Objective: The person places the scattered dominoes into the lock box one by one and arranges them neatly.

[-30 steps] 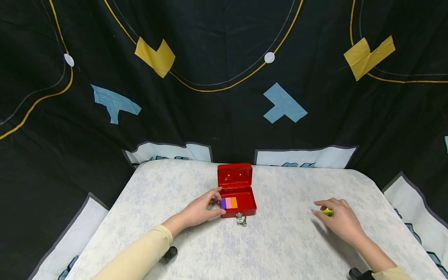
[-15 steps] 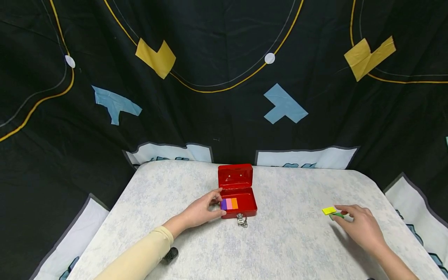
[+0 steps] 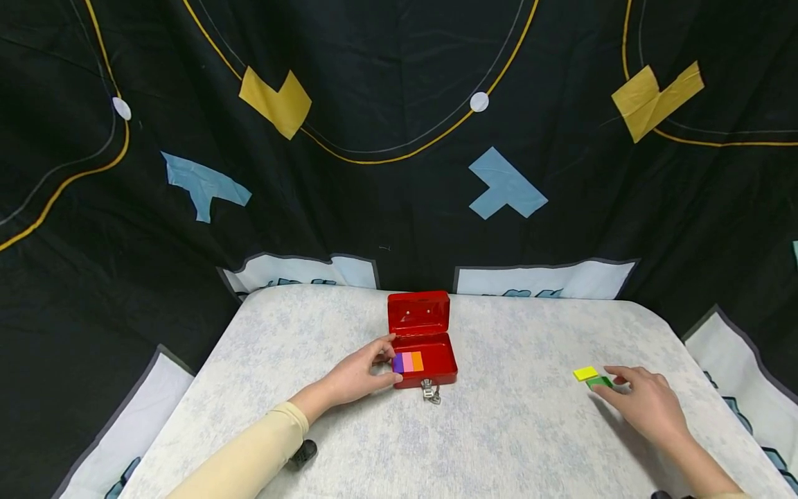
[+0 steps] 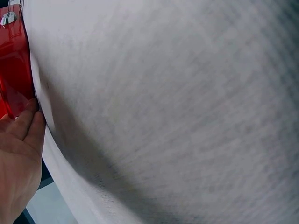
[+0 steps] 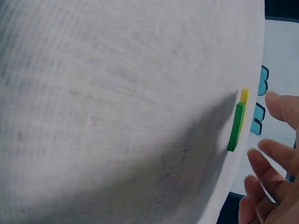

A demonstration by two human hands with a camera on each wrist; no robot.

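Note:
A red metal cash box (image 3: pixel 440 355) stands with its lid raised. Purple, pink and orange flat blocks (image 3: pixel 408 362) lie side by side in its left part. My left hand (image 3: pixel 358 369) holds the box by its left side, thumb at the front corner and a finger further back; in the left wrist view its fingers (image 4: pixel 29 123) touch the red wall. At the right, a yellow block (image 3: pixel 585 374) and a green block (image 3: pixel 599 382) lie on the table close together. My right hand (image 3: pixel 645 402) hovers just right of the green block, its fingers (image 5: pixel 268 175) spread apart and holding nothing.
Small silver metal hardware (image 3: pixel 429 391) hangs at the front of the box. The pale patterned table (image 3: pixel 499 430) reaches back to a black cloth (image 3: pixel 411 222) with taped shapes. A black wrist device (image 3: pixel 304 454) sits under the left sleeve.
My right hand has let go of the yellow block and then the green one, moving right; both now lie on the table. The left hand and the box stay in place.

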